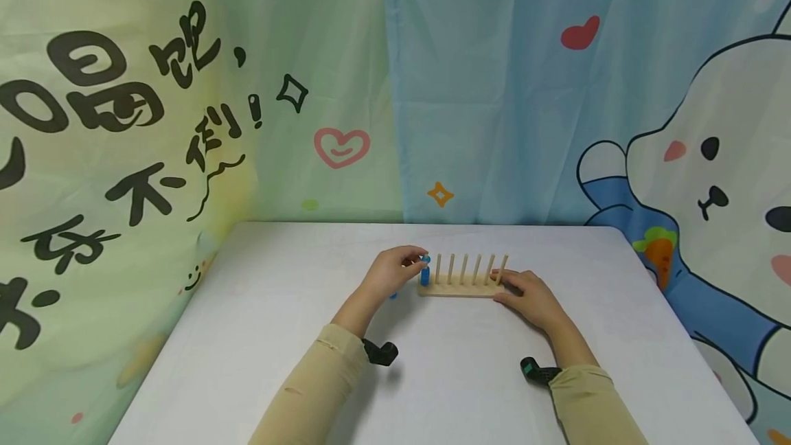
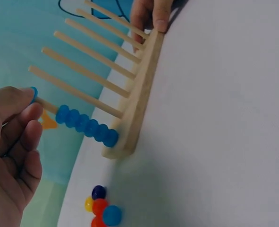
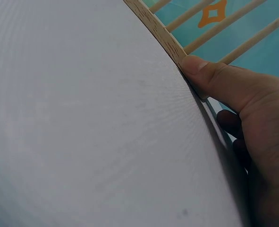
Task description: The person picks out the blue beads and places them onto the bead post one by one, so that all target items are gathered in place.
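Observation:
A wooden peg rack (image 1: 463, 290), a long base with several upright pegs, stands on the table. Blue beads (image 2: 87, 126) are stacked on its leftmost peg, reaching partway up. At the tip of that peg, my left hand (image 1: 395, 272) pinches another blue bead (image 2: 34, 94) between thumb and finger; the fingers hide much of it. My right hand (image 1: 530, 299) grips the base at its right end, the thumb (image 3: 196, 66) on the near side. The other pegs (image 2: 78, 73) carry no beads.
Loose beads lie on the white table (image 1: 457, 376) left of the rack: a blue one (image 2: 112, 215), red-orange ones (image 2: 100, 207), a yellow one (image 2: 88, 204) and a dark blue one (image 2: 98, 192). A printed curtain (image 1: 469, 88) hangs behind the table.

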A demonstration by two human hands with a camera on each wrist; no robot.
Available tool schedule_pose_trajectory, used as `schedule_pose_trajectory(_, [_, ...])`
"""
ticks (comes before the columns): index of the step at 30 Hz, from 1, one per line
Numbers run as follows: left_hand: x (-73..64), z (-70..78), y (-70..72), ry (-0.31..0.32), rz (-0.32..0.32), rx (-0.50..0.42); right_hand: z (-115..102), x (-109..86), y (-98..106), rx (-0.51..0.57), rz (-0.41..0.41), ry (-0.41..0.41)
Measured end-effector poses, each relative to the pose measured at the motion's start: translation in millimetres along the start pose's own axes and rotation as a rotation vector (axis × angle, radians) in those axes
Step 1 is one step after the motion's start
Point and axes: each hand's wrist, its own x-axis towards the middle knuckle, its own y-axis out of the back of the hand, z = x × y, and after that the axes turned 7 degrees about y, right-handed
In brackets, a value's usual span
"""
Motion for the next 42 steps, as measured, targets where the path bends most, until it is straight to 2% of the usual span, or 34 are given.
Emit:
schedule_pose_trajectory(8, [-2.6,-8.8,-5.8,0.044,-0.031,0.025,-2,-0.5,1,0.0,-0.003,-0.003])
schedule_pose_trajectory(16, [-3.4,-16.6,-8.9,0.052,-0.039,0.04,-2,-0.7,-1,-0.005,-0.008,-0.021])
schedule_pose_trajectory(24, [-8.6,-25.8,-6.9,0.044,-0.009,0.062,-3,-1.0,-1,-0.005,-0.006,-0.031])
schedule_pose_trajectory(37, [-31.8,-66.4,2.7,0.124,0.016,0.083,-2,0.1,-1,-0.008,-0.008,-0.043])
schedule_pose_trajectory(42, [-38.1,-75.0,3.1,0.134,0.005,0.092,-3,-0.1,0,-0.007,-0.006,-0.042])
